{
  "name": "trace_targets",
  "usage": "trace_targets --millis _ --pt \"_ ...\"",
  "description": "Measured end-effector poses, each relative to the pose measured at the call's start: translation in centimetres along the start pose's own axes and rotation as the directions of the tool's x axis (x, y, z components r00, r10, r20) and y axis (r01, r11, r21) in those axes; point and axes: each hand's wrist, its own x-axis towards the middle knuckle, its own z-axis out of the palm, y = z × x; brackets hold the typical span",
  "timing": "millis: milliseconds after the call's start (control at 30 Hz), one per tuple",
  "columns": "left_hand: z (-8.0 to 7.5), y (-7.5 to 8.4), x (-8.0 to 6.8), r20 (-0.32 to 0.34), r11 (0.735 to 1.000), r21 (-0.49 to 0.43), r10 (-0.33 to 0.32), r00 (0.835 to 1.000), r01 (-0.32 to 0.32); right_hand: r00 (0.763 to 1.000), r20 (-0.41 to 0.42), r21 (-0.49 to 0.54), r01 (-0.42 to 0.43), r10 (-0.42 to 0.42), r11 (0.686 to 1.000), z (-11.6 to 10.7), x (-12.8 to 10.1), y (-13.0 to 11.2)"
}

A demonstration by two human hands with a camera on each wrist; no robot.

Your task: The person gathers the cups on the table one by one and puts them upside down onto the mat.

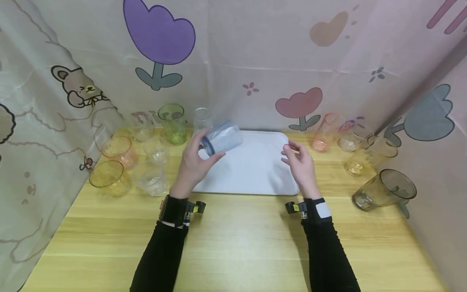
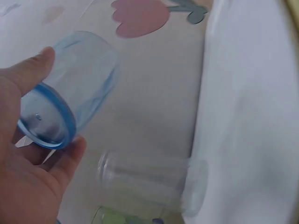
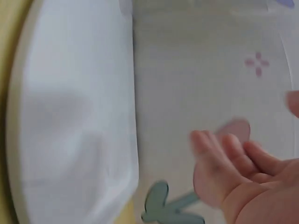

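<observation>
From the head view, we hold the blue cup (image 1: 221,140) in the left hand (image 1: 193,164), thumb and fingers curled round its base end, so that the cup lies tilted on its side with its mouth pointing away from that hand and over the near-left corner of the white tray (image 1: 255,178). The right hand (image 1: 300,166) hovers apart from the cup, over the tray's right edge, fingers relaxed and holding nothing. Beyond and outward of the left hand stand a green cup (image 1: 173,123), a clear glass (image 1: 202,118), an orange cup (image 1: 119,151) and a yellow cup (image 1: 108,178); outward of the right hand lie a pink cup (image 1: 326,132) and a smoky cup (image 1: 384,190) on the wooden table (image 1: 237,243). In the left wrist view, we confirm the grip: the thumb (image 2: 32,70) presses the rim of the thick blue base while the fingers (image 2: 65,161) support it from below; the clear glass shows blurred just past the fingertips. We judge this a shallow hold on a smooth wall, so we keep the pinch firm and turn the cup slowly, clear of the neighbouring glass. In the right wrist view, the right hand's fingers (image 3: 219,158) are loosely curved and empty, with the tray beside them; we judge it well placed to steady the cup if needed.
</observation>
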Motion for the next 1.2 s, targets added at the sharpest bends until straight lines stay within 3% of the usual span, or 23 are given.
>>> trace_targets --millis 100,167,333,500,567,800,967,1200 --pt "-0.7 -0.1 0.5 -0.008 0.999 0.016 -0.031 0.999 0.031 0.999 -0.022 -0.143 -0.048 0.045 0.989 -1.5 0.2 0.2" --pt "-1.1 -0.1 0.8 -0.013 0.998 0.019 -0.056 0.998 0.057 0.997 -0.022 -0.262 -0.071 0.067 0.963 -2.4 0.3 0.3" --pt "-1.8 -0.5 1.1 -0.049 0.993 0.007 -0.116 0.992 0.116 0.995 0.006 -0.509 -0.082 0.099 0.857 -4.1 0.5 0.9" --pt "-2.0 -1.0 1.2 -0.089 0.991 0.013 -0.134 0.987 0.135 0.987 0.059 -0.664 -0.073 0.15 0.744 -4.6 0.8 2.1" --pt "-2.1 -1.2 1.2 -0.093 0.989 0.031 -0.138 0.986 0.141 0.981 0.08 -0.696 -0.07 0.174 0.714 -4.7 0.9 2.6" --pt "-2.0 -1.7 1.4 -0.088 0.987 0.088 -0.126 0.988 0.133 0.976 0.096 -0.725 -0.067 0.196 0.686 -4.9 0.9 3.5" --pt "-2.0 -2.3 1.4 -0.083 0.986 0.105 -0.119 0.989 0.127 0.971 0.117 -0.721 -0.061 0.208 0.691 -4.8 1.0 3.7" --pt "-1.8 -3.0 1.1 -0.059 0.971 0.126 -0.198 0.978 0.205 0.961 0.143 -0.731 -0.057 0.235 0.68 -4.5 1.0 3.6"
